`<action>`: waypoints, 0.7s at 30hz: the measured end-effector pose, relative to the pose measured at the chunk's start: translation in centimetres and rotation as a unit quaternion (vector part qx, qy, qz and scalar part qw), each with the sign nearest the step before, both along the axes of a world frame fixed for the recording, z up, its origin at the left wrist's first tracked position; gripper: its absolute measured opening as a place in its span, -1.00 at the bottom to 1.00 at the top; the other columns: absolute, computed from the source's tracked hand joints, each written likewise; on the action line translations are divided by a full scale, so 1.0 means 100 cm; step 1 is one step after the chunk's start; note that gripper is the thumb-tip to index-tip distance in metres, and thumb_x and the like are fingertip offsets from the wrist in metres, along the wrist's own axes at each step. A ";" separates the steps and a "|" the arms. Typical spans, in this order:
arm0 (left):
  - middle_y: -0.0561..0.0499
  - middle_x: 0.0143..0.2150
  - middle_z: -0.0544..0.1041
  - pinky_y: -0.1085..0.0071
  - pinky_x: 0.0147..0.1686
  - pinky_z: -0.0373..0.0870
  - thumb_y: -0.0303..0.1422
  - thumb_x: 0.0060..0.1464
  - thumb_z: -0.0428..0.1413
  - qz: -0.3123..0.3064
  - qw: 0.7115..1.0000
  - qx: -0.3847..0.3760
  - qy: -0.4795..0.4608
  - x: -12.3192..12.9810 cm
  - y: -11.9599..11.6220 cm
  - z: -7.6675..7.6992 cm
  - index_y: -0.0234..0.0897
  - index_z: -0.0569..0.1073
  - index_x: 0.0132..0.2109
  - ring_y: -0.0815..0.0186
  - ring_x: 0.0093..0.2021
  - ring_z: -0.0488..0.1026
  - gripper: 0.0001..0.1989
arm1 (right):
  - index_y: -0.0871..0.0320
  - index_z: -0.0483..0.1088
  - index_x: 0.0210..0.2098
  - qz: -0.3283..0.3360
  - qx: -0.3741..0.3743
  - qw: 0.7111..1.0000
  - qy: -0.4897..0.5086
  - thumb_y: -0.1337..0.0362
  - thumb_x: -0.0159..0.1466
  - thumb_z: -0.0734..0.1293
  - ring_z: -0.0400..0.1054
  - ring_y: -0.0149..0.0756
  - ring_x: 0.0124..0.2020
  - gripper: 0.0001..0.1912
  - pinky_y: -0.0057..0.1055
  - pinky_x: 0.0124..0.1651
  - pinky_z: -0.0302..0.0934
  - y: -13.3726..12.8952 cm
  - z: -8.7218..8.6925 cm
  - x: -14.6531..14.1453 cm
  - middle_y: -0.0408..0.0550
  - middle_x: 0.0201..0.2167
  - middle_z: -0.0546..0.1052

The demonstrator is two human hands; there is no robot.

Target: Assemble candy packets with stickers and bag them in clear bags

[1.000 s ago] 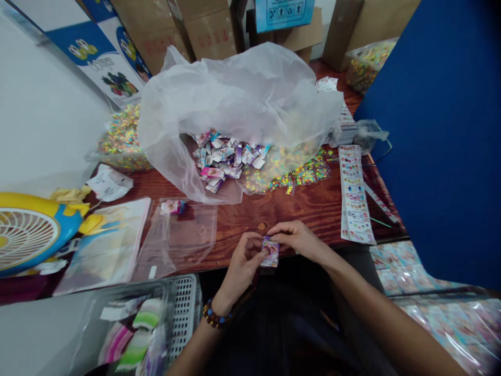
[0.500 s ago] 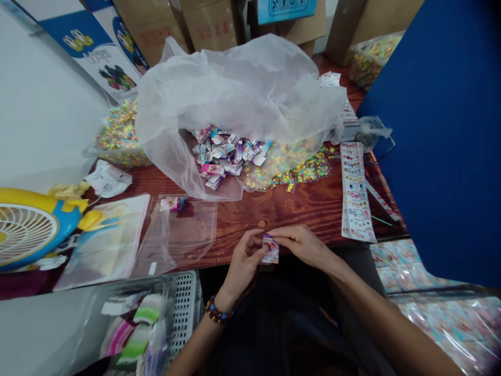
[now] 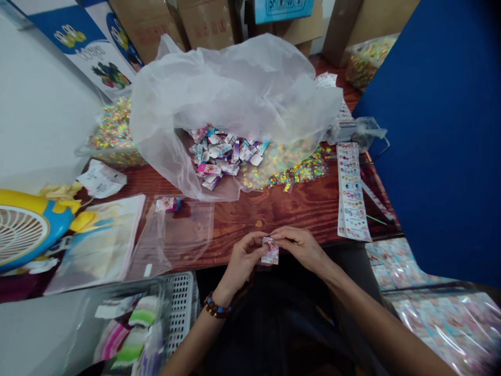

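Just over the table's front edge, my left hand (image 3: pixel 246 256) grips a small printed cardboard box (image 3: pixel 271 253) between thumb and fingers. My right hand (image 3: pixel 299 246) is at the box's top end, its thumb and fingertips pinched on that edge. Beyond them a big translucent plastic bag (image 3: pixel 219 89) lies with its mouth towards me. In that mouth is a heap of similar small boxes (image 3: pixel 223 156), some with flaps up. Shiny small packets of coloured bits (image 3: pixel 297 172) spread beside the heap. To the left, another small box (image 3: pixel 168 204) rests on a clear plastic bag (image 3: pixel 188 230).
A yellow and blue fan (image 3: pixel 35 230) stands at the left. Sticker sheets (image 3: pixel 351 193) lie right, near a blue panel (image 3: pixel 434 146). Below left are a grey basket (image 3: pixel 180 308) and a bag of coloured items (image 3: pixel 133 334). Cartons (image 3: pixel 207 26) line the back.
The right fingers have shifted slightly over the box's top edge, where the purple part shows less now. The view has moved a little; the left hand keeps its hold.
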State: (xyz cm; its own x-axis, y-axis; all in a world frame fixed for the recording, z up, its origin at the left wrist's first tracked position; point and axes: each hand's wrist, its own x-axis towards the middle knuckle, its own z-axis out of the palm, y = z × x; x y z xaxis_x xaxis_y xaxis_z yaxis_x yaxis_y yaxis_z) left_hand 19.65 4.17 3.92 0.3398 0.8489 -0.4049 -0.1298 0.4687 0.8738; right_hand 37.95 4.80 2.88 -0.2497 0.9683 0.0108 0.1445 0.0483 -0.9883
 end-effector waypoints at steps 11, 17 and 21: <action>-0.06 -0.17 0.50 0.34 -0.16 0.38 -0.23 0.08 0.06 -0.037 0.966 0.155 0.203 -0.017 0.031 -0.011 -0.27 0.38 0.03 0.26 -0.18 0.45 -0.62 | 0.01 0.46 -0.10 -0.102 0.045 0.986 -0.128 0.21 0.24 0.28 0.37 -0.20 -0.01 -0.75 -0.21 0.10 0.20 0.019 0.003 0.067 -0.08 -0.05 0.51; -0.11 -0.17 0.51 0.25 -0.20 0.41 -0.19 0.12 -0.06 -0.057 0.866 0.258 0.423 -0.051 0.078 -0.024 -0.30 0.27 0.12 0.18 -0.19 0.48 -0.54 | 0.12 0.41 0.01 -0.209 0.124 0.896 -0.372 0.28 0.24 0.21 0.07 -0.04 0.24 -0.64 0.02 0.24 -0.05 0.083 -0.024 0.204 0.02 0.17 0.31; -0.19 -0.06 0.48 0.17 -0.09 0.37 -0.20 0.13 -0.09 -0.042 0.797 0.322 0.510 -0.050 0.080 -0.026 -0.34 0.29 0.11 0.11 -0.08 0.45 -0.54 | 0.13 0.32 0.11 -0.169 0.107 0.889 -0.413 0.28 0.29 0.16 -0.07 -0.05 0.30 -0.59 0.11 0.27 -0.20 0.096 -0.053 0.233 0.03 0.21 0.25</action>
State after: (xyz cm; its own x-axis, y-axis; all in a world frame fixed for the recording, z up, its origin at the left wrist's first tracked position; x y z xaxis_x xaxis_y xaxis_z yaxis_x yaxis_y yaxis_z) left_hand 14.63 12.21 1.33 0.1800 0.9837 0.0023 0.8095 -0.1495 0.5678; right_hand 61.30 14.38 -2.40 0.0466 0.9873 0.1518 0.8582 0.0382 -0.5119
